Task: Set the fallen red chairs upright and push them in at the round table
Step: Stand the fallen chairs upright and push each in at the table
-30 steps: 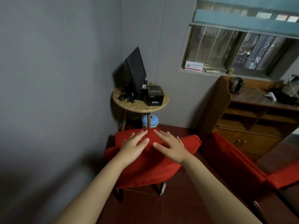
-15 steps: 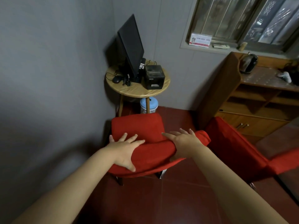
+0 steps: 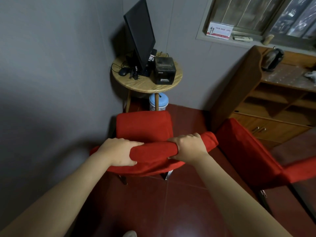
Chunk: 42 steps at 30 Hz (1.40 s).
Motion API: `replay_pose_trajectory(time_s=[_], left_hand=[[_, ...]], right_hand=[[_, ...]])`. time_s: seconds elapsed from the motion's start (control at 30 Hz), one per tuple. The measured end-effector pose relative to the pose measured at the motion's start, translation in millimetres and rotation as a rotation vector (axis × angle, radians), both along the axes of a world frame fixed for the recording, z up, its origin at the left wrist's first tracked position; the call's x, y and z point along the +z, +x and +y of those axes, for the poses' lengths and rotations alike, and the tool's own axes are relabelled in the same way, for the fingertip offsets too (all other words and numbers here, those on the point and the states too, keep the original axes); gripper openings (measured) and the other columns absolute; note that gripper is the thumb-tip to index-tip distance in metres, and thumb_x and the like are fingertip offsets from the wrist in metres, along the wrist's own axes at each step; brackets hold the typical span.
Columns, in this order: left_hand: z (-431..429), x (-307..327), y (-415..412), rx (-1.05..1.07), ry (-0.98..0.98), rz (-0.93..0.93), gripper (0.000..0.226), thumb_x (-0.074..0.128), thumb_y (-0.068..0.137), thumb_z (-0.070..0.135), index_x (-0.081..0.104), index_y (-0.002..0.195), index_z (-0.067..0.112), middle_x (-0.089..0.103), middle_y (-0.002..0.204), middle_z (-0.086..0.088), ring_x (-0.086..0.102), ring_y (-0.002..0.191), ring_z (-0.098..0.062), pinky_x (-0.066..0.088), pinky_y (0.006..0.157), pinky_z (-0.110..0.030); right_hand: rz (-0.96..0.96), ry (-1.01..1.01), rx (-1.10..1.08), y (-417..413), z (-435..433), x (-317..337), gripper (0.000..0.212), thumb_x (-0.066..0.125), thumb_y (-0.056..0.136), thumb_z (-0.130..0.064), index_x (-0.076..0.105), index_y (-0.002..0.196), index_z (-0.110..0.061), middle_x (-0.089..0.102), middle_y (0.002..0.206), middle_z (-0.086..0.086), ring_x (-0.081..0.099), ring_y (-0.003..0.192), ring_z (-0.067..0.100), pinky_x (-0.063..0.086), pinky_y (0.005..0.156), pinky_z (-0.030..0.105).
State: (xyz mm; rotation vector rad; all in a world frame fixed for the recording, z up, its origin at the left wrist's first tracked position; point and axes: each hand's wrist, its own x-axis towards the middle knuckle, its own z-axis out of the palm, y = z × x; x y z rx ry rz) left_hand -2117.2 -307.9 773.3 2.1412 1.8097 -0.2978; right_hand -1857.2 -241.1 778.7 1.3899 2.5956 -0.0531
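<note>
A red upholstered chair [image 3: 144, 126] stands upright in front of me, its seat facing the small round wooden table [image 3: 142, 87] in the corner. My left hand [image 3: 119, 152] and my right hand [image 3: 187, 147] are both closed over the top of its backrest, one at each side. A second red chair [image 3: 244, 151] sits to the right, beside the wooden cabinet; its legs are mostly hidden. The first chair's front edge is just short of the table's legs.
On the table stand a black monitor [image 3: 139, 31], a mouse [image 3: 123, 71] and a black printer [image 3: 165, 70]. A blue-lidded jar [image 3: 159, 101] sits under the table. A grey wall runs along the left. A wooden shelf cabinet [image 3: 280, 106] with a kettle [image 3: 271, 59] fills the right.
My hands went from lying flat on the backrest with fingers spread to gripping its top edge. The chair and the table have come closer and lower in view.
</note>
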Motion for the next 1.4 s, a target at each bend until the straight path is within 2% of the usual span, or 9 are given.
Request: replay_pose_trajectory(time_s=[0.6,1.0,1.1,1.13,1.2,1.27,1.3,1.37,1.4], left_hand=[[-27.5,-4.4,11.6,-0.012,0.098,0.027,0.072,0.047,0.073,0.071,0.020,0.139,0.061,0.060,0.129,0.012,0.060,0.110,-0.018,0.045,0.084,-0.033],[-57.2,-7.3,19.9,0.031,0.045,-0.004,0.078,0.050,0.069,0.072,0.020,0.140,0.057,0.043,0.145,0.018,0.052,0.123,-0.014,0.043,0.092,-0.035],[-63.3,-6.0,22.9,0.081,-0.061,-0.007,0.087,0.047,0.061,0.088,0.021,0.138,0.059,0.041,0.145,0.021,0.048,0.126,-0.013,0.040,0.095,-0.036],[-65.8,-3.0,23.9,0.125,-0.127,-0.071,0.091,0.044,0.053,0.095,0.027,0.136,0.061,0.044,0.142,0.023,0.048,0.127,-0.011,0.038,0.096,-0.034],[-69.8,5.0,22.3,0.360,-0.211,-0.424,0.091,0.038,0.043,0.103,0.051,0.122,0.059,0.057,0.127,0.025,0.052,0.122,-0.007,0.037,0.099,-0.030],[-71.8,4.3,18.9,0.561,-0.148,-0.650,0.090,0.037,0.047,0.102,0.065,0.110,0.044,0.066,0.117,0.017,0.053,0.123,-0.013,0.034,0.106,-0.034],[-73.9,1.1,17.0,0.612,-0.094,-0.585,0.084,0.036,0.059,0.097,0.063,0.115,0.041,0.064,0.123,0.010,0.048,0.129,-0.019,0.029,0.111,-0.043],[-78.2,-2.5,14.3,0.729,-0.067,-0.149,0.067,0.031,0.080,0.081,0.055,0.128,0.039,0.052,0.140,0.000,0.026,0.141,-0.031,0.013,0.112,-0.061],[-80.6,-1.4,14.6,0.803,-0.125,-0.036,0.066,0.028,0.083,0.077,0.053,0.131,0.038,0.046,0.145,-0.003,0.015,0.144,-0.036,0.008,0.109,-0.068]], right_hand=[[-0.009,0.030,-0.042,6.9,-29.2,-3.0,0.066,0.063,0.071,-0.071,0.050,0.130,-0.045,0.065,0.116,-0.009,0.059,0.110,0.022,0.036,0.095,0.037],[-0.024,-0.003,-0.076,12.5,-60.6,-0.7,0.069,0.066,0.069,-0.069,0.050,0.131,-0.042,0.064,0.118,-0.007,0.058,0.110,0.022,0.035,0.099,0.038],[-0.063,-0.057,-0.085,12.8,-68.8,5.7,0.073,0.066,0.067,-0.071,0.048,0.132,-0.044,0.062,0.121,-0.006,0.056,0.112,0.024,0.034,0.100,0.041],[-0.093,-0.129,-0.096,12.3,-69.0,9.7,0.079,0.063,0.063,-0.077,0.046,0.133,-0.045,0.059,0.125,-0.005,0.054,0.115,0.025,0.032,0.101,0.044],[-0.156,-0.394,-0.154,11.9,-64.7,22.6,0.098,0.047,0.054,-0.094,0.037,0.139,-0.048,0.048,0.141,-0.002,0.044,0.128,0.029,0.026,0.106,0.050],[-0.142,-0.643,-0.222,10.9,-57.6,33.0,0.106,0.025,0.052,-0.102,0.033,0.143,-0.048,0.036,0.153,-0.004,0.032,0.140,0.029,0.018,0.113,0.053],[-0.111,-0.695,-0.239,11.5,-55.1,34.6,0.101,0.018,0.059,-0.100,0.035,0.142,-0.047,0.034,0.154,-0.005,0.030,0.141,0.027,0.017,0.114,0.053],[-0.086,-0.639,-0.237,14.8,-53.5,33.1,0.086,0.014,0.073,-0.091,0.041,0.140,-0.045,0.039,0.152,-0.006,0.033,0.140,0.024,0.022,0.113,0.051],[-0.094,-0.572,-0.225,16.3,-53.6,31.2,0.081,0.015,0.077,-0.088,0.043,0.139,-0.044,0.041,0.150,-0.006,0.035,0.139,0.024,0.023,0.112,0.050]])
